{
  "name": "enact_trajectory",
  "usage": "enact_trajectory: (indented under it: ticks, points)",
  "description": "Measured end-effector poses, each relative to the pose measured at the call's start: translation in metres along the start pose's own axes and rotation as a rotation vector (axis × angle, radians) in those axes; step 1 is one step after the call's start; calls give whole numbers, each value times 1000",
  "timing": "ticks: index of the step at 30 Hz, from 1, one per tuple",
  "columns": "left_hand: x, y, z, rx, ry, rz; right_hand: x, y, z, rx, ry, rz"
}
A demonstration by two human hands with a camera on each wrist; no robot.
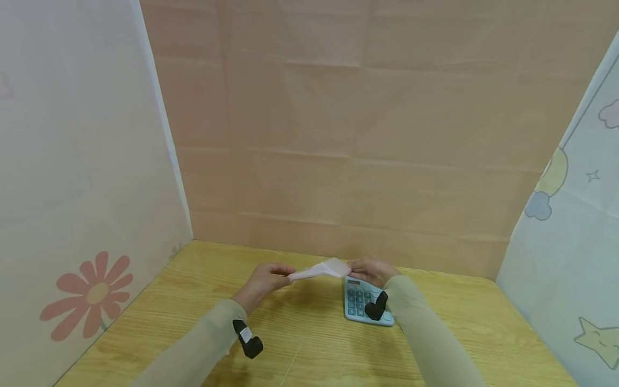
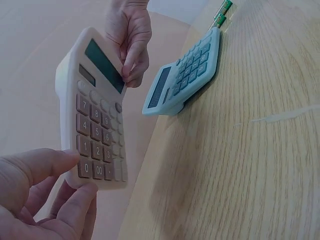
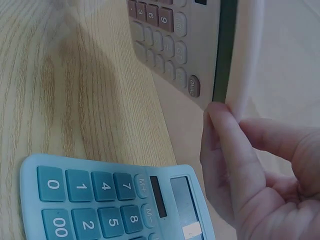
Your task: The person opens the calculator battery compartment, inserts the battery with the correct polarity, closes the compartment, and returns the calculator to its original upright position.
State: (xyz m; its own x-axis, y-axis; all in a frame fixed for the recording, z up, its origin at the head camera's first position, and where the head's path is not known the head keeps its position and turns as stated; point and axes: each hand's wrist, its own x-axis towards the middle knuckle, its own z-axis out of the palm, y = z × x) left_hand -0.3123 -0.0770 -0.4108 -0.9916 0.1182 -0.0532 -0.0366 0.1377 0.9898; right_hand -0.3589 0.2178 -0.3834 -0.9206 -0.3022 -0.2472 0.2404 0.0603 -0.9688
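Observation:
A pale pink calculator with brown number keys is held up off the table between both hands. My left hand pinches its keypad end, thumb on the front edge by the 1 and 0 keys in the left wrist view. At the display end, my right hand pinches a corner between thumb and fingers. A light blue calculator with teal keys lies on the table just below the right hand and partly under that wrist in the head view.
Green batteries lie on the wooden table beyond the blue calculator, seen in the left wrist view. A beige cloth backdrop rises behind the table, with patterned white cloths at the sides.

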Motion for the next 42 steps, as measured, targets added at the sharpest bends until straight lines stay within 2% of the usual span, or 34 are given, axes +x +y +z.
enact_trajectory:
  ticks: [4,11,17,24,33,38,42]
  points:
    - [1,0,0,0,7,2,1,1,0,-5,-13,-5]
    - [2,-2,0,2,28,12,3,3,1,-28,18,7]
    - [1,-1,0,11,14,6,4,5,0,-52,12,7]
    - [0,0,0,-113,1,-47,3,7,1,-58,21,6]
    - [6,3,2,-225,116,-121,2,7,0,-62,62,18]
    - [7,2,3,-209,94,-125,2,8,0,-70,61,13]
    - [7,1,5,-140,60,-143,0,9,-1,-75,67,8]
